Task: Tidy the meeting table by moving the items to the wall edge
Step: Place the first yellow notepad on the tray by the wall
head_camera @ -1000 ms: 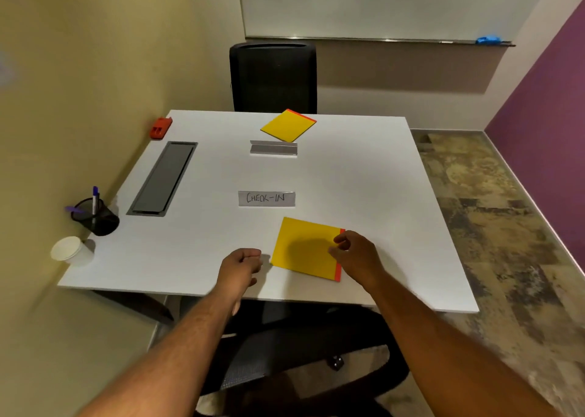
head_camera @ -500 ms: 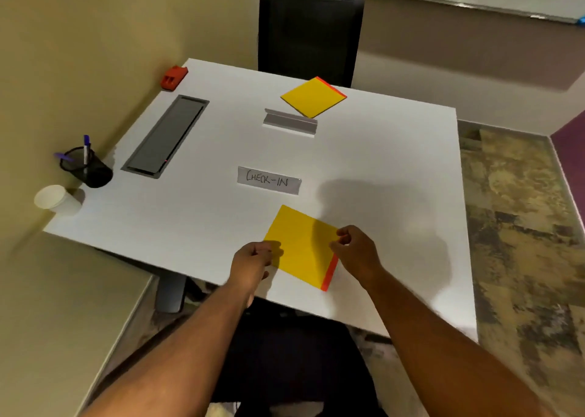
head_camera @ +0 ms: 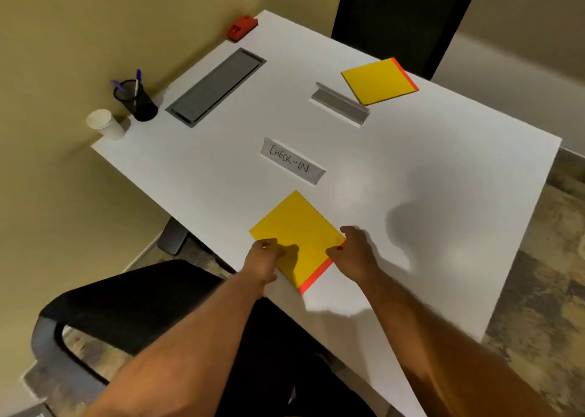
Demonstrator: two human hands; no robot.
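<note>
Pinching the near yellow notepad (head_camera: 297, 233) from both sides, we have it between our two hands: the left hand (head_camera: 262, 260) curls its fingers (head_camera: 270, 247) over the pad's left corner, and the right hand (head_camera: 353, 253) closes thumb and fingers on the corner where the orange binding strip (head_camera: 319, 271) begins. Whether the pad is lifted off the surface or lies flat we cannot tell; it sits close to the near edge of the white table (head_camera: 411, 169). We judge the two-sided hold is meant to steady a thin, flat pad that is hard to raise from a smooth top with one hand.

Taking that pad as our landmark: just beyond it stands the "CHECK-IN" name card (head_camera: 292, 161), and farther beyond, an empty grey card holder (head_camera: 340, 103) with a second yellow notepad (head_camera: 378, 81) touching or just behind it. Well off to the pad's left, along the wall side, sit a paper cup (head_camera: 104, 124), a black pen cup (head_camera: 136, 100), the grey cable tray lid (head_camera: 217, 86) and a small red object (head_camera: 242, 28). Those already lie by the wall; by our judgement the pads and cards in the middle are what remains to move.
</note>
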